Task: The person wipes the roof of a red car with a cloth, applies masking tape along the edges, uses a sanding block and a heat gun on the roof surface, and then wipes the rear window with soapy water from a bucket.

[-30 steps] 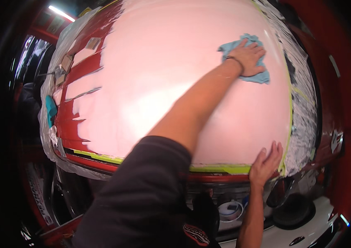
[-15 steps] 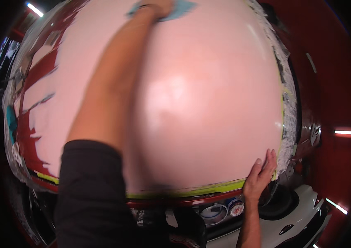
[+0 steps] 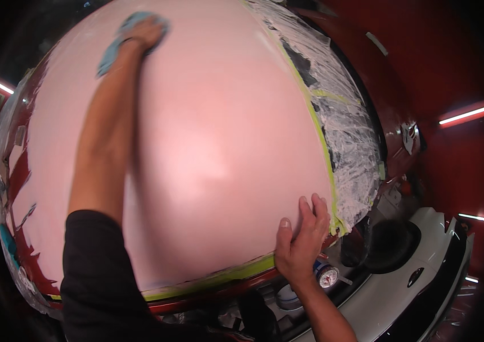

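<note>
A large pale pink car hood (image 3: 213,154) fills the view, edged with yellow-green masking tape (image 3: 322,142) and clear plastic sheeting (image 3: 350,137). My left hand (image 3: 145,31) is stretched far across the panel and presses a light blue cloth (image 3: 114,48) flat against its far side. My right hand (image 3: 302,239) rests with fingers spread on the near right edge of the hood, holding nothing.
Red bodywork (image 3: 424,74) surrounds the hood on the right. Below the front edge sit a white bumper (image 3: 401,290), a round gauge (image 3: 327,276) and engine-bay parts. Torn masking paper and red paint patches (image 3: 17,176) line the left edge.
My left hand has swept the blue cloth from the right side of the hood across to the far left. My right hand stays on the front edge.
</note>
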Demonstrator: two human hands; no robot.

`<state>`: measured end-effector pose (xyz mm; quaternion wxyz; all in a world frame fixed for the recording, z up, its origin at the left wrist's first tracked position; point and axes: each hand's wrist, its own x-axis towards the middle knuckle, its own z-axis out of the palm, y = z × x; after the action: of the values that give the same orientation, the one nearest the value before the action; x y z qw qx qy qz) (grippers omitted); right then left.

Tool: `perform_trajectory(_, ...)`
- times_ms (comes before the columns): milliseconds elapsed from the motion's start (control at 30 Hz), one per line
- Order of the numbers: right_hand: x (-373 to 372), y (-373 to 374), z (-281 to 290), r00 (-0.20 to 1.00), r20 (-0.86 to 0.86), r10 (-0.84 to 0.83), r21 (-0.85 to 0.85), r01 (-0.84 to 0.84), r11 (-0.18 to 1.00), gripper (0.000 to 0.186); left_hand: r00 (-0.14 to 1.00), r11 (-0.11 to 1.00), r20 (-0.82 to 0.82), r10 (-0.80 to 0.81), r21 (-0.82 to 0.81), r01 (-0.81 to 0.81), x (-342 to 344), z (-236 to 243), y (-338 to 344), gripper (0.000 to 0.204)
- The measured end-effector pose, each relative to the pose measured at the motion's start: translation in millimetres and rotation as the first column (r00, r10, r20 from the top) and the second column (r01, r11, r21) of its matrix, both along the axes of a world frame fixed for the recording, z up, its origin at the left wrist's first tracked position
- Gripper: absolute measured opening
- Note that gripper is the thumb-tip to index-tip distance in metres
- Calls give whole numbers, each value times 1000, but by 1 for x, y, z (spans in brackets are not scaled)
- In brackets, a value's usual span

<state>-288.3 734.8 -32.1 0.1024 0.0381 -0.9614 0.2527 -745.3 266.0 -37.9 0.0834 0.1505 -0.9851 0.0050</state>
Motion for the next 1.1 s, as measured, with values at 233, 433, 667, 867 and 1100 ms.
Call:
perform_trajectory(233, 4, 9, -1, 998, -67, -7, -40, 4, 999, 55, 855, 859, 160, -494, -60, 508, 8, -3, 288, 59)
perform_trajectory(433, -6, 9, -14, 971, -238, -11, -88, -10, 996, 49, 698, 705, 146, -701, 1, 709, 164, 4, 324, 55)
perform_trajectory(667, -2, 17, -27, 945, -325, -29, -101, -4, 995, 47, 760, 757, -67, -647, 62, 650, 399, 18, 271, 56)
perform_trajectory(867, 11, 12, -24, 954, -300, -16, -8, 14, 1000, 48, 999, 992, -32, 1, -128, -5, 570, 41, 4, 56)
perform_trajectory(1100, 5, 12, -29, 944, -329, 16, -21, -24, 999, 48, 777, 788, -144, 612, 23, -616, 720, 18, -166, 64)
